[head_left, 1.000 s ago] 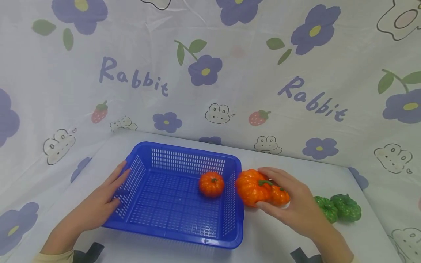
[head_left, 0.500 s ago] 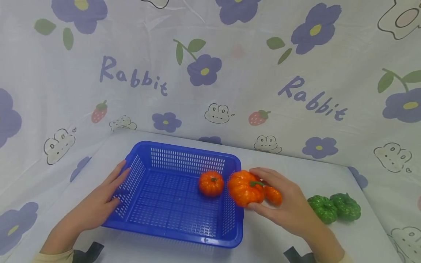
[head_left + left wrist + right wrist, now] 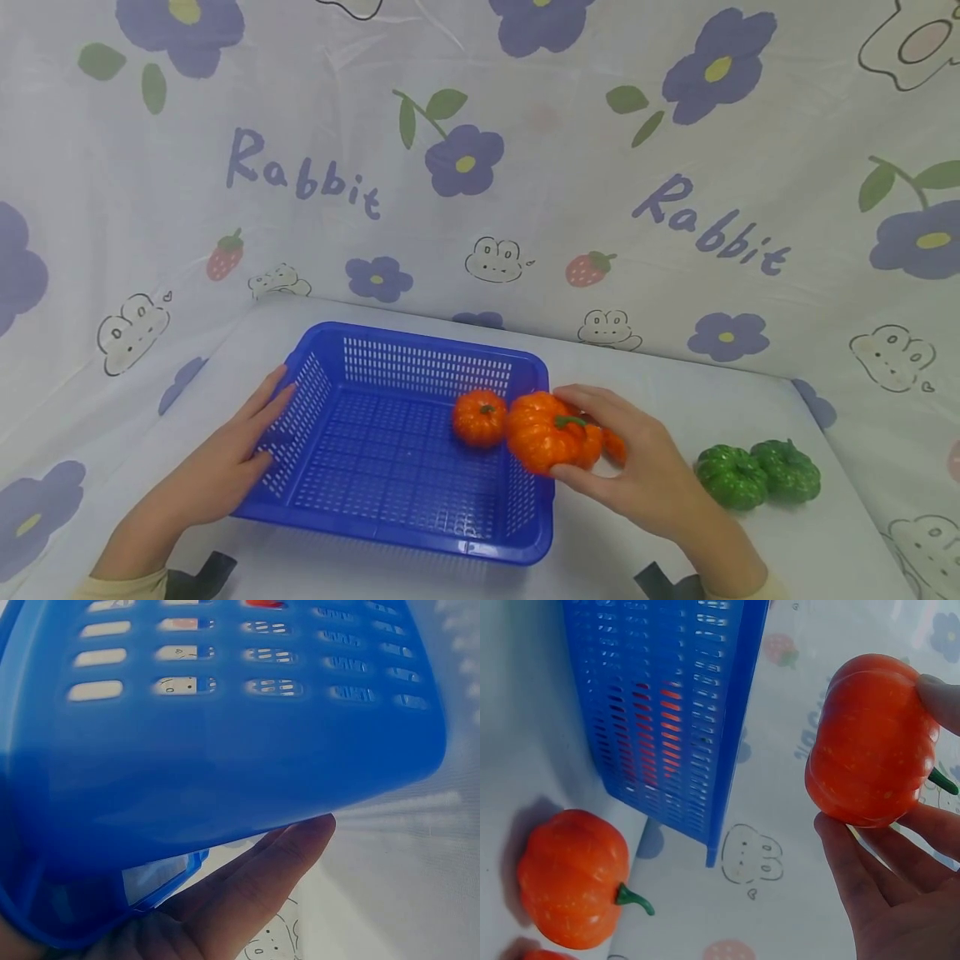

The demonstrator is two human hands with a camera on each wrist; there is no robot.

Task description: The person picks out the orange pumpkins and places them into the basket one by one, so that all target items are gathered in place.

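My right hand (image 3: 637, 458) holds an orange pumpkin (image 3: 542, 433) with a green stem, thumb on one side and fingers on the other. In the head view it overlaps the right rim of the blue plastic basket (image 3: 405, 537); the right wrist view shows the held pumpkin (image 3: 874, 742) raised off the table. A smaller-looking orange pumpkin (image 3: 480, 419) lies inside the basket, near its right wall. At the basket's left side, my left hand (image 3: 217, 471) grips the rim; its fingers (image 3: 262, 889) show along the basket's edge in the left wrist view.
Another orange pumpkin (image 3: 574, 877) sits on the table outside the basket, with a further one (image 3: 547, 955) cut off by the frame. Two green pumpkins (image 3: 731, 477) stand on the white table (image 3: 832, 542) at the right. A printed curtain (image 3: 480, 167) hangs behind.
My right hand has moved left with the orange pumpkin, from beside the basket to over its right rim. More of the green pumpkins shows. The left hand and basket have stayed put.
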